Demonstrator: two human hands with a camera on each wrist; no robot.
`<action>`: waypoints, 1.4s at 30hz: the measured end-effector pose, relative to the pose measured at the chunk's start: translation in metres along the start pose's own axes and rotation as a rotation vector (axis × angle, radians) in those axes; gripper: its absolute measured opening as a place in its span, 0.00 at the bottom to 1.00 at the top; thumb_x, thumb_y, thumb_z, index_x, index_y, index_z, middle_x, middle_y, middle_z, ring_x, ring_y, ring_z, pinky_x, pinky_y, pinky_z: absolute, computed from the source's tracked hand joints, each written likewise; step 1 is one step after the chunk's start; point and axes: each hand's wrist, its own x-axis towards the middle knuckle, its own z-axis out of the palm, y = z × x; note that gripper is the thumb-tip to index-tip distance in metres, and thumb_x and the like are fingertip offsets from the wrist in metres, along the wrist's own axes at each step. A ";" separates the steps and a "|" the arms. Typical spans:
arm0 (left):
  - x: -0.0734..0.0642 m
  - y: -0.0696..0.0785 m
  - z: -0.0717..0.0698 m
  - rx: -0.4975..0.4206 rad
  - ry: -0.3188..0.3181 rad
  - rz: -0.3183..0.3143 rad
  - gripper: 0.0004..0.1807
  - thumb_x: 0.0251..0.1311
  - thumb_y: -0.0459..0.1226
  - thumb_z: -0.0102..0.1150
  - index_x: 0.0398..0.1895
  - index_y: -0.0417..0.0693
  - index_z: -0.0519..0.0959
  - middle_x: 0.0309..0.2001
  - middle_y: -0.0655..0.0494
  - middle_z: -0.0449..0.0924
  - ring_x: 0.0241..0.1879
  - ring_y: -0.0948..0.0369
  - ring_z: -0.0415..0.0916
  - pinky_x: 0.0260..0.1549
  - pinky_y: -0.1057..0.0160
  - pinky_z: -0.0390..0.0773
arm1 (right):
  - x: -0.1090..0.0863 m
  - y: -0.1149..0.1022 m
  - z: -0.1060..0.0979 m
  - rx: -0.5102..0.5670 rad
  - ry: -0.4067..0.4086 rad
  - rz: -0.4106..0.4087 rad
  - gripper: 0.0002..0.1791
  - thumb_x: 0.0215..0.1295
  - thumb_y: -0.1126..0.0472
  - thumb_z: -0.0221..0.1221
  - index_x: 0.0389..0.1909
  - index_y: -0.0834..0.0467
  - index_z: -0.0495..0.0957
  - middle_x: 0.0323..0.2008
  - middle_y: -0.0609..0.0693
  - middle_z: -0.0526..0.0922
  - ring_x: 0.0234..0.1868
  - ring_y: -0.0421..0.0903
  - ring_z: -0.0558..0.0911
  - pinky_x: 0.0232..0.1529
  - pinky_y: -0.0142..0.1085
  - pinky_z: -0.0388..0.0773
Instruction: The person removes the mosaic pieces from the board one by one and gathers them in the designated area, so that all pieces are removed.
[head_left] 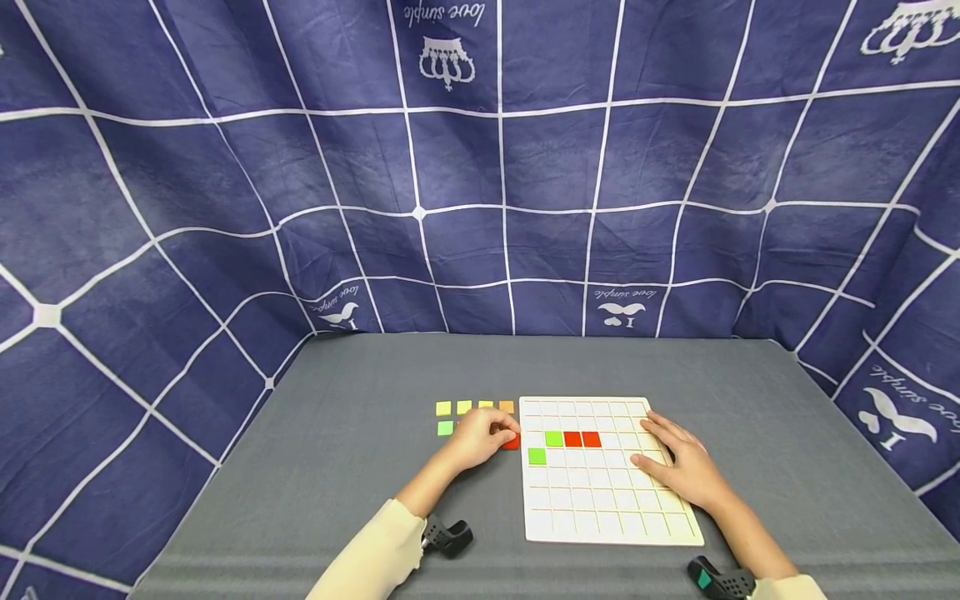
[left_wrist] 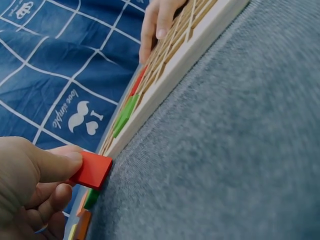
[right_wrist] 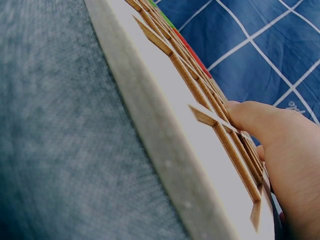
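A red tile (left_wrist: 95, 171) juts out from the pinching left grip (left_wrist: 29, 170).

The board (head_left: 585, 477) looks wooden, with a smooth, matt white face. The red tile (left_wrist: 94, 171) is smooth, plastic or painted wood. The table cover (head_left: 375, 375) is rough, matt cloth; the curtain (head_left: 547, 158), creased cloth.

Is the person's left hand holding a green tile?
No, the left wrist view shows the left hand pinching a red tile.
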 end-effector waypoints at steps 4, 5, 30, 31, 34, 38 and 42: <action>-0.002 -0.002 0.001 0.003 0.003 -0.007 0.03 0.56 0.31 0.67 0.30 0.48 0.86 0.28 0.62 0.81 0.23 0.71 0.67 0.25 0.70 0.69 | -0.001 0.001 0.001 0.006 0.009 -0.012 0.36 0.57 0.51 0.67 0.62 0.67 0.72 0.65 0.65 0.68 0.64 0.68 0.65 0.57 0.64 0.57; -0.002 -0.002 0.001 0.005 0.003 -0.009 0.03 0.56 0.31 0.67 0.30 0.48 0.86 0.28 0.62 0.80 0.23 0.71 0.67 0.25 0.70 0.69 | -0.001 0.001 0.001 0.006 0.011 -0.014 0.36 0.57 0.51 0.67 0.62 0.67 0.72 0.65 0.65 0.68 0.64 0.68 0.65 0.57 0.64 0.58; -0.002 -0.006 0.005 0.097 -0.007 0.015 0.03 0.58 0.31 0.65 0.30 0.48 0.85 0.31 0.60 0.81 0.26 0.70 0.68 0.27 0.69 0.69 | 0.000 0.001 0.000 0.013 0.010 -0.010 0.36 0.57 0.51 0.67 0.62 0.67 0.72 0.65 0.65 0.68 0.64 0.68 0.65 0.57 0.63 0.56; -0.002 -0.005 0.004 0.095 -0.007 0.010 0.03 0.58 0.31 0.65 0.30 0.48 0.85 0.31 0.60 0.81 0.26 0.69 0.68 0.28 0.69 0.69 | 0.000 0.001 0.000 0.014 0.009 -0.010 0.36 0.57 0.51 0.67 0.62 0.67 0.72 0.65 0.64 0.68 0.64 0.68 0.65 0.57 0.63 0.56; -0.001 -0.005 0.004 0.097 -0.007 0.011 0.03 0.58 0.31 0.65 0.31 0.47 0.85 0.31 0.60 0.81 0.27 0.69 0.69 0.28 0.69 0.70 | 0.000 0.002 0.000 0.015 0.009 -0.008 0.36 0.57 0.51 0.68 0.62 0.67 0.72 0.65 0.64 0.68 0.64 0.68 0.65 0.58 0.63 0.56; 0.001 -0.001 0.003 0.087 -0.012 0.006 0.03 0.59 0.31 0.65 0.31 0.48 0.85 0.32 0.61 0.80 0.28 0.69 0.70 0.29 0.69 0.71 | 0.000 0.002 0.000 0.013 0.009 -0.007 0.36 0.57 0.51 0.68 0.63 0.67 0.72 0.65 0.64 0.68 0.64 0.68 0.65 0.57 0.63 0.57; 0.003 0.003 0.002 0.076 -0.017 0.012 0.03 0.60 0.32 0.64 0.31 0.49 0.84 0.31 0.62 0.80 0.28 0.68 0.70 0.30 0.69 0.71 | 0.000 0.002 0.000 0.009 0.007 -0.008 0.37 0.57 0.51 0.67 0.63 0.67 0.72 0.65 0.64 0.68 0.64 0.68 0.65 0.57 0.64 0.57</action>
